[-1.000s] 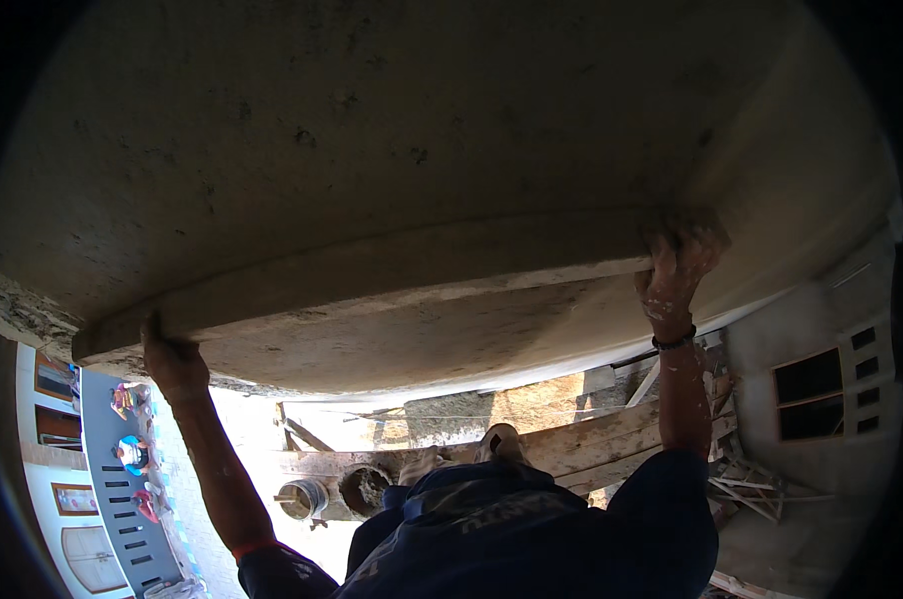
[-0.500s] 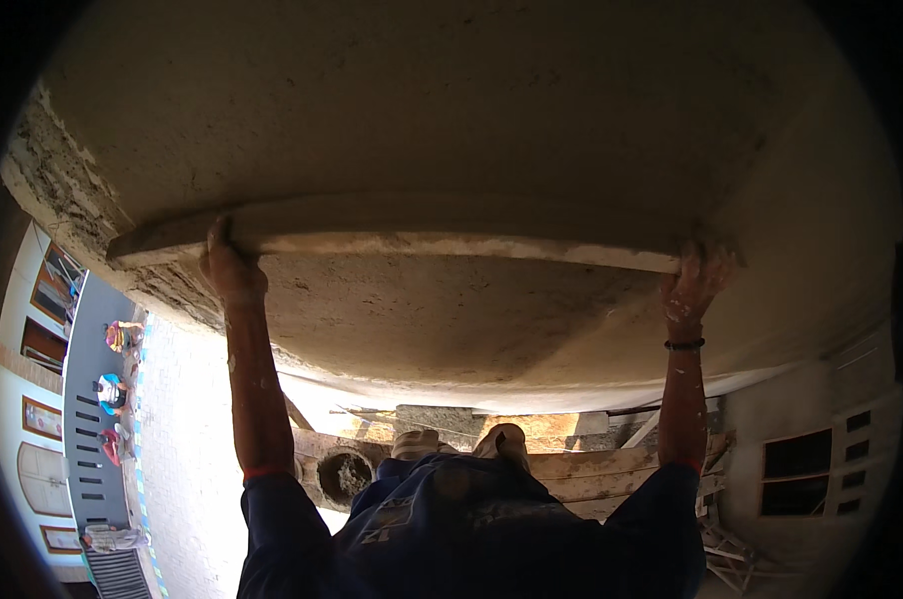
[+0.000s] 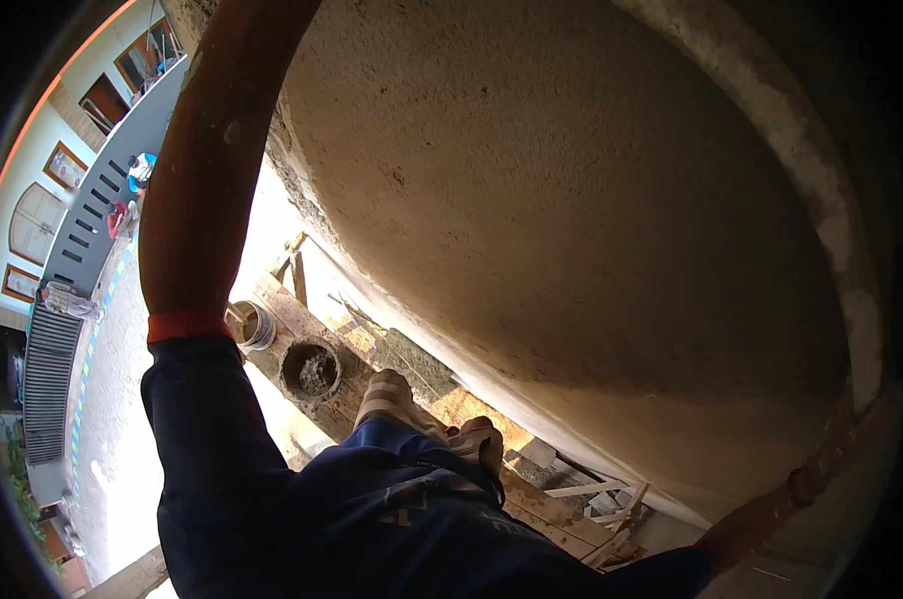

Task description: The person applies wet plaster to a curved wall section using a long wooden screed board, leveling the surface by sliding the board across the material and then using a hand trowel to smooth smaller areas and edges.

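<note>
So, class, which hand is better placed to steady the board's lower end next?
Probably the right hand: it is at that end of the board, apparently gripping it. The left forearm runs off the top edge, so the left hand is out of view.

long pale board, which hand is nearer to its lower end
Right. The right hand is at the lower end of the long board, its grip too dim to judge. The left hand is out of view; the left forearm runs past the picture's top edge.
</note>
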A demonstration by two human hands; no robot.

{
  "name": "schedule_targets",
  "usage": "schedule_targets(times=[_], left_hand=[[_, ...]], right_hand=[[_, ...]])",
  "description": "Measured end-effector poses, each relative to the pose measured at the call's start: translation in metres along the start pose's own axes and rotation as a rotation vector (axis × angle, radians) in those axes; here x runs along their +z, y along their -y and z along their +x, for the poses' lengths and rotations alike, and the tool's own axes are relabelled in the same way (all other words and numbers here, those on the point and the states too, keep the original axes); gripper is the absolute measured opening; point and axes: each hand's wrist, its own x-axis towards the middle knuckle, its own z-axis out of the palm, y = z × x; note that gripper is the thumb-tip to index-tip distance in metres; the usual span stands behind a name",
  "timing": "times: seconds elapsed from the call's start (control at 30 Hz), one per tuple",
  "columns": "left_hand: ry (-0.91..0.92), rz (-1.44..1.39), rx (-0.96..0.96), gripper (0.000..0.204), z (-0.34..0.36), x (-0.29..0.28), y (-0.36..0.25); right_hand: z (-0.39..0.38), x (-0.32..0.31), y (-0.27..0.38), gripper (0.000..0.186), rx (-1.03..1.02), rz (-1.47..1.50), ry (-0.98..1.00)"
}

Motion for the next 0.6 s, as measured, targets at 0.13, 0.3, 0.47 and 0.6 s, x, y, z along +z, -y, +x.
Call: schedule_targets(times=[0.13, 0.3, 0.47, 0.6], left_hand=[[-0.112, 0.019, -0.118, 0.035, -0.037, -0.033, 0.114], [-0.215, -0.025, -0.126, 0.026, -0.083, -0.131, 0.25], [-0.235, 0.03, -0.065, 0.021, -0.122, -0.206, 0.396], [-0.306, 0.092, -0.109, 0.02, -0.154, -0.262, 0.487]], right_hand=[[-0.128, 0.08, 0.035, 0.052, -0.061, 0.103, -0.178], [-0.245, 0.13, 0.15, 0.042, 0.1, 0.167, 0.035], [-0.286, 0.164, 0.27, 0.029, 0.01, 0.199, -0.092], [-0.348, 0.201, 0.346, 0.027, 0.018, 0.193, -0.133]])
